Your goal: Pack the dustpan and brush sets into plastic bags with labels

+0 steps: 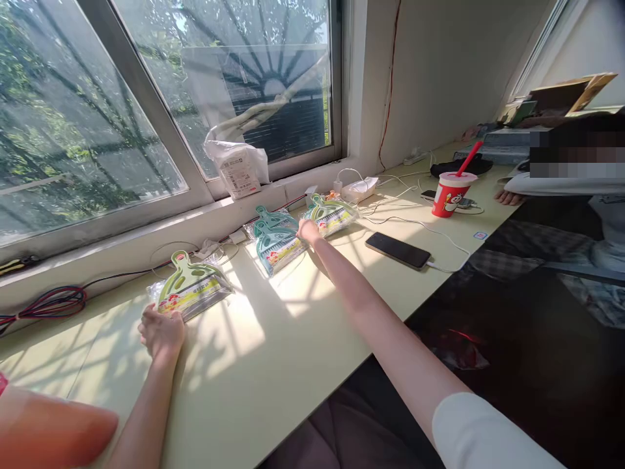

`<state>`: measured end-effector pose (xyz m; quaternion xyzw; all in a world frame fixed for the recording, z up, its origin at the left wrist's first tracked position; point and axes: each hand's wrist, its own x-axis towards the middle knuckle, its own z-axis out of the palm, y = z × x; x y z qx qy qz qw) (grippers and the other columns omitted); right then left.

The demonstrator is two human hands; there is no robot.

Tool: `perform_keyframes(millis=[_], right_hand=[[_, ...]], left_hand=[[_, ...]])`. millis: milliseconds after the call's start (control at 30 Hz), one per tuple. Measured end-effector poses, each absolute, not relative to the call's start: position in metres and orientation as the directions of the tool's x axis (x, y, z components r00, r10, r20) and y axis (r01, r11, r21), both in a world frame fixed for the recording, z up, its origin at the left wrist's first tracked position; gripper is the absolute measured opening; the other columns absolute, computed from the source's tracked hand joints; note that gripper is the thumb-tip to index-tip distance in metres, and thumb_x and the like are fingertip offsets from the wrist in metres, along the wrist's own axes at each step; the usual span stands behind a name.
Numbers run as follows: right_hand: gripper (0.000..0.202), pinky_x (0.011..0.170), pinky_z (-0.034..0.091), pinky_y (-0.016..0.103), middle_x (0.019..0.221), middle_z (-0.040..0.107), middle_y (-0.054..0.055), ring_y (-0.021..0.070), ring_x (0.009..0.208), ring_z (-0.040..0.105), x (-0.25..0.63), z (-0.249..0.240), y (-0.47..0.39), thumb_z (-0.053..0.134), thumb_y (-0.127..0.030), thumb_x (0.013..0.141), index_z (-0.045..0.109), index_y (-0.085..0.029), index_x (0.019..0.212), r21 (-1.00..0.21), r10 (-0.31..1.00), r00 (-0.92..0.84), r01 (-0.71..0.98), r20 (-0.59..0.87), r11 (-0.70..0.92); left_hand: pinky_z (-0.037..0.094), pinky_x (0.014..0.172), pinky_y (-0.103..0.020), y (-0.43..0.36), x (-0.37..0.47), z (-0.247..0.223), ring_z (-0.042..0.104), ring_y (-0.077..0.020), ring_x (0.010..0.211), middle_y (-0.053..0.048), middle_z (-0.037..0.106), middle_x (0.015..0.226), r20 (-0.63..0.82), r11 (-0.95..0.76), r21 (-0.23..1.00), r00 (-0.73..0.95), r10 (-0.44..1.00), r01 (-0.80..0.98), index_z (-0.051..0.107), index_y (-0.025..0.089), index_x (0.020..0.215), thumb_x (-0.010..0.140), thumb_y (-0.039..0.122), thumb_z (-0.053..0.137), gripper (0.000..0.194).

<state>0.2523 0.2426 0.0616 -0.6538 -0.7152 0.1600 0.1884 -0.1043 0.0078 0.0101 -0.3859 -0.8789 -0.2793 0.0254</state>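
Light-green dustpan pack (pixel 193 286), bagged in clear film, lies on the left part of the desk (pixel 303 365), with its rounded handle end toward the windowsill (pixel 122 257). The left hand (pixel 162 333) meets its near-left corner; thumb and fingers close on that corner in a light grip, a hold that probably steadies the slippery film while leaving most of the label uncovered. The right arm is extended across the desk, and the right hand (pixel 308 231) touches the group farther right, where teal dustpan packs (pixel 276 244) adjoin a second light-green pack (pixel 332 215). Its fingers are bent, but which pack they grasp, if any, cannot be told, since the hand hides the contact. Overlap among these packs presumably saves space along the wall, and their common orientation keeps the labels facing the person.

Surroundings: a phone (pixel 398 251) lies near the front edge with a white cable (pixel 446 268) plugged into its end, apparently for charging. A red cup (pixel 452 195) with a straw stands upright beyond it, well apart from the packs. At far right, a co-worker's hand (pixel 508 197) rests at the desk's edge.
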Motion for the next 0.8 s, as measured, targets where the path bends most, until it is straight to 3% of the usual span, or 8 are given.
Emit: perform_keyframes(millis=[167, 300, 400, 467, 533, 567, 667, 800], right_hand=[[0.023, 0.09, 0.051, 0.036, 0.108, 0.071, 0.022, 0.03, 0.108, 0.068, 0.248, 0.073, 0.225, 0.053, -0.007, 0.092, 0.069, -0.008, 0.108, -0.451, 0.98, -0.092, 0.877, 0.177, 0.164], [0.024, 0.09, 0.05, 0.035, 0.11, 0.07, 0.02, 0.0288, 0.107, 0.067, 0.252, 0.082, 0.206, 0.051, -0.009, 0.094, 0.066, -0.01, 0.113, -0.435, 0.939, -0.113, 0.864, 0.323, 0.254], [0.019, 0.084, 0.05, 0.033, 0.099, 0.072, 0.016, 0.0264, 0.099, 0.068, 0.258, 0.085, 0.187, 0.053, -0.011, 0.096, 0.065, -0.013, 0.111, -0.481, 0.905, -0.127, 0.812, 0.406, 0.33], [0.012, 0.079, 0.049, 0.032, 0.092, 0.072, 0.012, 0.0245, 0.091, 0.068, 0.259, 0.085, 0.172, 0.056, -0.016, 0.097, 0.065, -0.014, 0.104, -0.544, 0.888, -0.122, 0.751, 0.444, 0.375], [0.007, 0.076, 0.048, 0.03, 0.088, 0.072, 0.009, 0.0222, 0.085, 0.067, 0.257, 0.082, 0.157, 0.061, -0.02, 0.096, 0.066, -0.016, 0.096, -0.607, 0.876, -0.127, 0.675, 0.465, 0.42], [0.006, 0.075, 0.047, 0.029, 0.087, 0.072, 0.007, 0.0208, 0.083, 0.067, 0.255, 0.079, 0.15, 0.063, -0.021, 0.095, 0.065, -0.016, 0.092, -0.63, 0.868, -0.14, 0.635, 0.476, 0.447], [0.005, 0.073, 0.046, 0.028, 0.086, 0.071, 0.004, 0.0172, 0.076, 0.066, 0.249, 0.067, 0.135, 0.064, -0.02, 0.095, 0.065, -0.018, 0.091, -0.664, 0.845, -0.183, 0.545, 0.502, 0.513], [0.007, 0.073, 0.048, 0.029, 0.095, 0.07, 0.005, 0.0171, 0.079, 0.065, 0.246, 0.051, 0.126, 0.064, -0.024, 0.096, 0.063, -0.018, 0.1, -0.65, 0.83, -0.211, 0.534, 0.517, 0.541]], left_hand=[[0.023, 0.114, -0.062, 0.006, -0.097, 0.005, 0.028, -0.043, 0.145, -0.027, 0.035, 0.152, 0.522, 0.388, 0.474, -0.607, 0.599, 0.79, 0.039, 0.014, 0.134, 0.089, 0.048, 0.048, 0.057], [0.001, 0.119, -0.065, 0.0, -0.084, 0.005, 0.017, -0.0371, 0.152, -0.023, 0.026, 0.16, 0.791, 0.149, 0.305, -0.338, 0.51, 0.941, 0.044, 0.016, 0.133, 0.092, 0.047, 0.048, 0.051], [0.005, 0.121, -0.062, -0.002, -0.06, 0.007, 0.025, -0.0374, 0.15, -0.024, 0.034, 0.156, 0.847, -0.096, 0.273, -0.192, 0.496, 0.957, 0.052, 0.015, 0.127, 0.089, 0.054, 0.053, 0.055], [0.022, 0.119, -0.059, 0.003, -0.034, 0.011, 0.038, -0.0373, 0.142, -0.024, 0.044, 0.148, 0.792, -0.311, 0.472, -0.242, 0.561, 0.825, 0.053, 0.015, 0.128, 0.084, 0.067, 0.054, 0.068], [0.039, 0.111, -0.056, 0.01, -0.002, 0.018, 0.054, -0.0342, 0.129, -0.018, 0.057, 0.137, 0.562, -0.394, 0.799, -0.334, 0.757, 0.454, 0.05, 0.02, 0.134, 0.084, 0.075, 0.048, 0.074], [0.045, 0.106, -0.055, 0.014, 0.013, 0.023, 0.059, -0.0341, 0.122, -0.016, 0.064, 0.127, 0.401, -0.34, 0.912, -0.33, 0.855, 0.229, 0.053, 0.021, 0.132, 0.082, 0.078, 0.045, 0.076], [0.053, 0.098, -0.05, 0.022, 0.047, 0.036, 0.065, -0.0333, 0.113, -0.012, 0.072, 0.109, 0.124, -0.176, 0.973, -0.307, 0.944, -0.147, 0.063, 0.019, 0.119, 0.083, 0.065, 0.055, 0.06], [0.057, 0.093, -0.045, 0.021, 0.055, 0.04, 0.07, -0.0295, 0.103, -0.006, 0.075, 0.091, -0.005, -0.129, 0.954, -0.448, 0.894, -0.27, 0.068, 0.017, 0.107, 0.078, 0.036, 0.063, 0.034]])
